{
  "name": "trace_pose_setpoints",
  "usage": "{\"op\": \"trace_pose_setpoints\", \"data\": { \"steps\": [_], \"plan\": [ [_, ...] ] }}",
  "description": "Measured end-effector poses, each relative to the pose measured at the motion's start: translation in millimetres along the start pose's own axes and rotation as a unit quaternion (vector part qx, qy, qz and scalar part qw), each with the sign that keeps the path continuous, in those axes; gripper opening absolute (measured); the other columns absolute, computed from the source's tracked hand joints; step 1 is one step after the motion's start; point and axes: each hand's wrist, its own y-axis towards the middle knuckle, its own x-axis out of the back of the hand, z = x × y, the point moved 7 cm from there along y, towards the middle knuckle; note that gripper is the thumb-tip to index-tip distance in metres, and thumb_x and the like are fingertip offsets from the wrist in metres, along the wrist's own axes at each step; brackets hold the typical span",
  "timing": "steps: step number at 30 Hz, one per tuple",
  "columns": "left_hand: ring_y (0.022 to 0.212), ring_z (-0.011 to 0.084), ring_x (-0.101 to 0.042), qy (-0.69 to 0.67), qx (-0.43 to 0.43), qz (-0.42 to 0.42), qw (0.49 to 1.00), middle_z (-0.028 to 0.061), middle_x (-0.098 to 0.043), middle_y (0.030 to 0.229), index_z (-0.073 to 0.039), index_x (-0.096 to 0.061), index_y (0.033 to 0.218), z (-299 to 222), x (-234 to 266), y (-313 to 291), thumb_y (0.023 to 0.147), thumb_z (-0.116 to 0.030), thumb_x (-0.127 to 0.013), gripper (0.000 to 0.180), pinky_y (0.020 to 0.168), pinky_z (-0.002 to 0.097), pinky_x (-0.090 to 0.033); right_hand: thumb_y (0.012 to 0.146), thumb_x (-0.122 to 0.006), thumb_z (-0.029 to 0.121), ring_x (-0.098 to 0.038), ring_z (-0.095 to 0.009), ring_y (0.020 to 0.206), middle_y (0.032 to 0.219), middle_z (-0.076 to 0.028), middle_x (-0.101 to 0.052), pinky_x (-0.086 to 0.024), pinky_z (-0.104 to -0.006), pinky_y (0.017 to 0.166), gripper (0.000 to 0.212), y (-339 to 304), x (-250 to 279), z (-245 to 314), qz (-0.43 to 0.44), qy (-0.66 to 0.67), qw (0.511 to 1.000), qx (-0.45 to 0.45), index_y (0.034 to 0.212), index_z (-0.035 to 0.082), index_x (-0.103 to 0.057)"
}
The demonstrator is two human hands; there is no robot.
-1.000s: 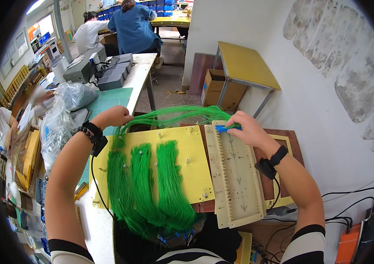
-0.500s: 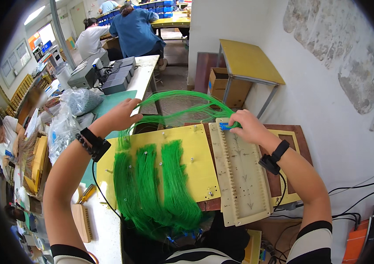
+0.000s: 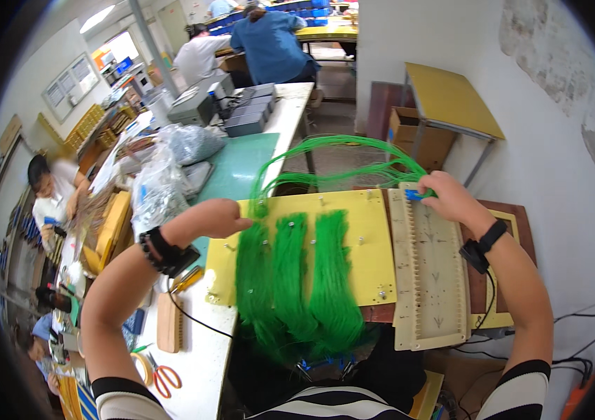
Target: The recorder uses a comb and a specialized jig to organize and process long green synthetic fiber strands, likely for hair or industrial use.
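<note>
My right hand is closed round a blue connector and the green wires at it, at the far end of a cream slotted board. From there the loose green wires arch left over the far edge of a yellow board. My left hand has curled fingers beside the near end of this arch; whether wires are in them is hidden. Three thick bundles of green wire lie side by side on the yellow board among metal pegs, hanging over its near edge.
To the left, a white table bears orange-handled scissors, a wooden block, a yellow-handled tool and clear plastic bags. A yellow side table stands by the wall. Other people work at the left and the back.
My left hand has come down and nearer, from the arching wires to beside the leftmost bundle, its fingers now curled. My right hand stays at the connector. The whole view has swung left.
</note>
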Motion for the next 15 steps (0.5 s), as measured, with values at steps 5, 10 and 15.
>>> {"op": "trace_pose_setpoints", "data": {
  "steps": [5,10,15],
  "plan": [
    [0.067,0.0318,-0.068,-0.090,0.029,-0.026,0.995,0.0172,-0.069,0.071,0.003,-0.070,0.079,10.8,-33.8,17.1,0.093,-0.045,-0.054,0.053,0.068,0.0438,-0.053,0.076,-0.074,0.003,-0.056,-0.037,0.096,0.093,-0.015,-0.057,-0.047,-0.0442,0.083,0.024,-2.2,3.4,8.8,0.021,-0.047,0.998,-0.029,0.095,0.006,-0.059],
    [0.064,0.0253,-0.069,-0.058,0.053,0.025,0.997,0.0128,-0.069,0.066,0.004,-0.068,0.077,20.2,-39.3,20.6,0.096,-0.044,-0.052,0.054,0.066,0.0391,-0.055,0.075,-0.075,0.003,-0.056,-0.037,0.095,0.094,-0.014,-0.057,-0.047,-0.0450,0.083,0.026,0.2,-2.4,12.2,0.021,-0.062,0.998,-0.025,0.096,0.006,-0.059],
    [0.066,0.0258,-0.070,-0.135,0.083,0.078,0.984,0.0138,-0.069,0.068,0.004,-0.068,0.080,23.5,-47.6,27.3,0.097,-0.044,-0.049,0.055,0.067,0.0405,-0.055,0.075,-0.075,0.004,-0.057,-0.037,0.095,0.094,-0.015,-0.057,-0.046,-0.0454,0.082,0.026,-2.8,5.9,-2.1,0.007,-0.057,0.997,-0.041,0.096,0.007,-0.060]
  ]
}}
